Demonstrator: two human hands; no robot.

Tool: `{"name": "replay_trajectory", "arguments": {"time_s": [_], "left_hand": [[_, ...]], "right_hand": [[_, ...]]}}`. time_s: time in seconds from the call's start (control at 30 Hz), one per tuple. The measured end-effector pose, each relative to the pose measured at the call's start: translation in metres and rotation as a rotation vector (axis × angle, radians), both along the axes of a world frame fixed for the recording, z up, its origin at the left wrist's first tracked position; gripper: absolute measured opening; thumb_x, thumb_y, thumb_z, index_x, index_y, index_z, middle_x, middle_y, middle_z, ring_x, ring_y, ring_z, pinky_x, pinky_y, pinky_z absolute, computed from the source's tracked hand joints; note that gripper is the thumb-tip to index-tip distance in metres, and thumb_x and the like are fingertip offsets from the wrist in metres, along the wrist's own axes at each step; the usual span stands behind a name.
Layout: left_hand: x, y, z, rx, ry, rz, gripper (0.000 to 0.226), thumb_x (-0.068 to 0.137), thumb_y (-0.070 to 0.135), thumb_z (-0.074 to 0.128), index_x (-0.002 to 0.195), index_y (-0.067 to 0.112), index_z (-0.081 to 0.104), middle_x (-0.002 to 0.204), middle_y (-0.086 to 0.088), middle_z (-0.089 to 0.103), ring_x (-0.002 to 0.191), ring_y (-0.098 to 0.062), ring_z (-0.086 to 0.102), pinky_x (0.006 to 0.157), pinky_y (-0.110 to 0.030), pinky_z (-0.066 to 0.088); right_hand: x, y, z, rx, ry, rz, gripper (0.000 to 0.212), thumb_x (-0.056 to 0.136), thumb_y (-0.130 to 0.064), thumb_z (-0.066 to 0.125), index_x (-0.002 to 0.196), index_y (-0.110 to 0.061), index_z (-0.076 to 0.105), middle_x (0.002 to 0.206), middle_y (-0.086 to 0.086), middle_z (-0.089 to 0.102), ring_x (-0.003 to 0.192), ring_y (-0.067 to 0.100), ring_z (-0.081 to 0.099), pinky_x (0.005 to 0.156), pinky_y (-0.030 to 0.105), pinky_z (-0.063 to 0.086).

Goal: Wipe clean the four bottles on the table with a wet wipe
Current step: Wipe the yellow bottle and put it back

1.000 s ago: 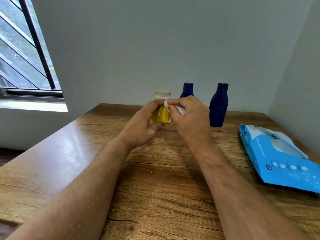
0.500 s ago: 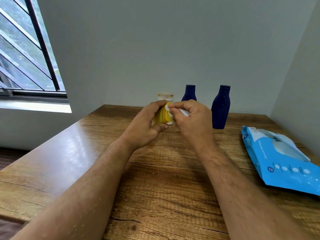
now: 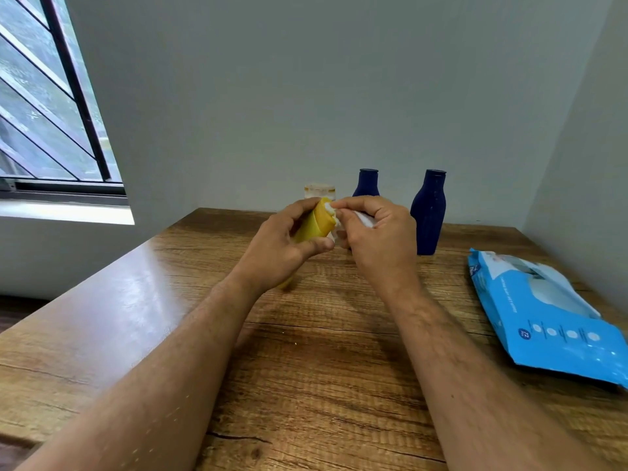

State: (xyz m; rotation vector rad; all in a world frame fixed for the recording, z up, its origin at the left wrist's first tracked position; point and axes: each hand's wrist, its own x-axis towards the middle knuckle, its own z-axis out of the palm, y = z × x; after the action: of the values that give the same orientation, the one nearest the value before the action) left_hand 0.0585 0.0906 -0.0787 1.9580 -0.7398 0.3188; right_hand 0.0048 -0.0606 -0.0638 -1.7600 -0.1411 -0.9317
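At frame centre, the yellow bottle [image 3: 314,223] is tilted above the table [image 3: 102,321], clasped in the left hand [image 3: 278,249]. The right hand [image 3: 377,243] pinches a white wet wipe [image 3: 331,212] against its top. Behind stand two dark blue bottles [image 3: 429,212] and a pale-capped bottle [image 3: 319,191]; a blue wipes pack [image 3: 550,321] lies at right.

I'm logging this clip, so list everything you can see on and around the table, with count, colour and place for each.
yellow bottle: one, yellow, tilted in the left hand above the table
wet wipe: one, white, pinched against the yellow bottle's top end
blue bottles: two, dark blue, upright at the table's far edge, one partly behind the hands
pale-capped bottle: one, only its cap shows, behind the yellow bottle
wipes pack: one, light blue, lying flat at the right
table: one, brown wood
window: one, dark bars, upper left
left hand: grips the yellow bottle
right hand: holds the wet wipe
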Motion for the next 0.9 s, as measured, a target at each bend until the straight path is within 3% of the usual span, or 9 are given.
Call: {"name": "replay_trajectory", "arguments": {"time_s": [0.13, 0.27, 0.4, 0.53, 0.67, 0.83, 0.9], "left_hand": [[-0.003, -0.006, 0.004, -0.076, -0.105, 0.241, 0.083, 0.062, 0.061, 0.081, 0.133, 0.025, 0.059, 0.119, 0.009, 0.064, 0.109, -0.010, 0.060, 0.097, -0.036, 0.052], [-0.008, -0.010, 0.007, 0.018, -0.232, 0.461, 0.079, 0.070, 0.052, 0.083, 0.137, 0.020, 0.056, 0.114, 0.009, 0.053, 0.102, -0.009, 0.053, 0.088, -0.024, 0.043], [-0.015, -0.017, 0.006, 0.126, -0.294, 0.399, 0.071, 0.079, 0.042, 0.077, 0.142, 0.019, 0.051, 0.116, 0.006, 0.049, 0.095, -0.011, 0.054, 0.085, -0.024, 0.043], [-0.023, -0.024, 0.008, 0.264, -0.370, 0.346, 0.055, 0.085, 0.034, 0.072, 0.134, 0.019, 0.054, 0.119, 0.004, 0.049, 0.090, -0.021, 0.064, 0.078, -0.031, 0.052], [-0.024, -0.027, 0.007, 0.263, -0.363, 0.336, 0.051, 0.085, 0.034, 0.072, 0.131, 0.018, 0.057, 0.119, 0.003, 0.052, 0.091, -0.022, 0.065, 0.080, -0.037, 0.055], [-0.015, -0.018, 0.007, 0.089, -0.297, 0.442, 0.073, 0.080, 0.042, 0.076, 0.144, 0.017, 0.051, 0.114, 0.006, 0.052, 0.096, -0.009, 0.055, 0.085, -0.022, 0.046], [-0.014, -0.015, 0.007, 0.083, -0.271, 0.448, 0.078, 0.078, 0.042, 0.078, 0.146, 0.015, 0.049, 0.110, 0.008, 0.047, 0.097, -0.007, 0.052, 0.085, -0.020, 0.043]], "right_hand": [[0.001, 0.003, 0.002, 0.212, -0.002, 0.009, 0.013, 0.094, -0.012, 0.064, 0.102, -0.015, 0.074, 0.094, 0.003, 0.073, 0.073, 0.015, 0.073, 0.060, 0.022, 0.059], [0.002, 0.010, -0.001, 0.074, -0.038, 0.011, 0.011, 0.090, -0.016, 0.071, 0.100, -0.018, 0.075, 0.094, -0.009, 0.073, 0.089, 0.005, 0.070, 0.074, 0.023, 0.060], [0.003, 0.015, -0.007, -0.242, -0.120, -0.146, 0.014, 0.091, -0.023, 0.069, 0.103, -0.019, 0.075, 0.098, -0.008, 0.067, 0.092, 0.002, 0.062, 0.079, 0.010, 0.050], [0.004, 0.015, -0.007, -0.409, -0.206, -0.262, 0.016, 0.095, -0.021, 0.065, 0.106, -0.014, 0.073, 0.100, 0.000, 0.064, 0.090, 0.006, 0.061, 0.079, 0.012, 0.050], [0.004, 0.008, -0.007, -0.475, -0.192, -0.254, 0.018, 0.095, -0.021, 0.064, 0.109, -0.013, 0.073, 0.100, 0.001, 0.063, 0.091, 0.010, 0.063, 0.081, 0.023, 0.056], [0.004, 0.006, -0.010, -0.431, -0.122, -0.208, 0.016, 0.094, -0.022, 0.066, 0.107, -0.016, 0.074, 0.100, -0.003, 0.064, 0.090, 0.004, 0.059, 0.078, 0.006, 0.045], [0.004, 0.007, -0.011, -0.427, -0.124, -0.199, 0.016, 0.093, -0.021, 0.067, 0.106, -0.016, 0.074, 0.099, -0.003, 0.064, 0.090, 0.003, 0.058, 0.077, 0.005, 0.045]]}}
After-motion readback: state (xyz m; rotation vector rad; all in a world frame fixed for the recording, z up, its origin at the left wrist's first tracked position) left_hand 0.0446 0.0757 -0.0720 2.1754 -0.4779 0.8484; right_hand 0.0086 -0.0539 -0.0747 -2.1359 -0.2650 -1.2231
